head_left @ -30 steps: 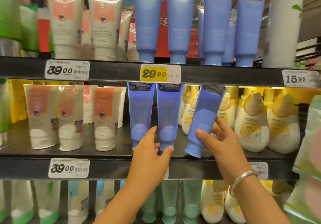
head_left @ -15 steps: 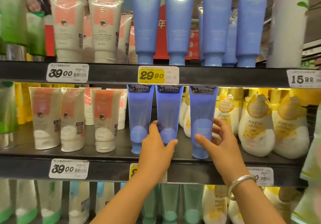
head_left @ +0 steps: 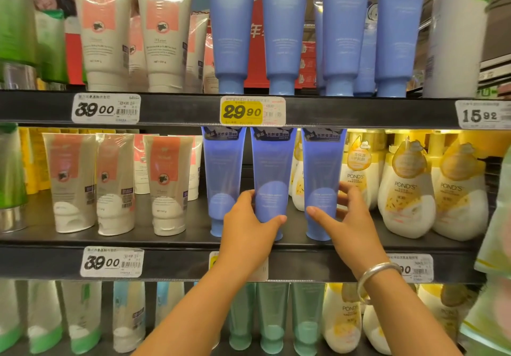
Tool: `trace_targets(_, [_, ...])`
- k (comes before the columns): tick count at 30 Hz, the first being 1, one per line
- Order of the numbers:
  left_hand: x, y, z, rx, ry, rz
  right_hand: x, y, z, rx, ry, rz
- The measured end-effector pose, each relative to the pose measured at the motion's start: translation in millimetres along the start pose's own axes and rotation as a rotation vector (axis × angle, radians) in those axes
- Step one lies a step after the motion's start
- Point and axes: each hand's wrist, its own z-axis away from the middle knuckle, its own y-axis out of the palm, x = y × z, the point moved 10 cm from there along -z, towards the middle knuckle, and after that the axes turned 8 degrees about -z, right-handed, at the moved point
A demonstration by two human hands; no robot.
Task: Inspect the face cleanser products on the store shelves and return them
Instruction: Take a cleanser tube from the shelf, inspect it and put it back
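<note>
Three blue face cleanser tubes stand cap-down in a row on the middle shelf (head_left: pixel 171 261). My left hand (head_left: pixel 249 225) grips the lower part of the middle blue tube (head_left: pixel 272 173), thumb on its right side and fingers on its left. My right hand (head_left: pixel 351 223), with a silver bangle on the wrist, holds the right blue tube (head_left: pixel 322 173), thumb on its front and fingers behind its right side. That tube stands upright on the shelf. The left blue tube (head_left: pixel 222 178) stands free beside my left hand.
Beige-and-pink tubes (head_left: pixel 166 184) stand left of the blue ones, and yellow-white pump bottles (head_left: pixel 406 189) crowd close on the right. More blue tubes (head_left: pixel 282 32) fill the shelf above, over a yellow price tag (head_left: pixel 242 111). Green tubes (head_left: pixel 272 319) stand below.
The right blue tube was tilted in my right hand and now stands upright in line with the others. My left hand has closed round the middle tube.
</note>
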Motion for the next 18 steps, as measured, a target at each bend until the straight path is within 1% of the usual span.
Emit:
trace_targets(6, [-5.3, 1.0, 9.5, 0.098, -0.067, 0.162, 7.5, 0.7, 2.9, 0.007, 0.005, -0.054])
trace_targets(9, [-10.4, -2.0, 17.6, 0.132, -0.096, 0.243, 20.1, -12.7, 11.8, -0.104, -0.051, -0.067])
trace_targets(11, [-13.6, -3.0, 24.5, 0.165, -0.112, 0.291, 34.7, -21.3, 22.5, -0.178, -0.131, -0.051])
trace_targets(12, [-14.5, -3.1, 28.7, 0.181, -0.119, 0.306, 42.5, -22.3, 28.5, -0.19, -0.169, -0.064])
trace_targets(15, [-13.1, -5.6, 45.1, 0.199, -0.129, 0.321, 61.6, -13.2, 45.1, -0.117, -0.23, -0.131])
trace_targets(18, [-4.9, -6.6, 64.5, 0.172, -0.121, 0.347, 61.7, -0.8, 61.9, -0.02, -0.175, -0.213])
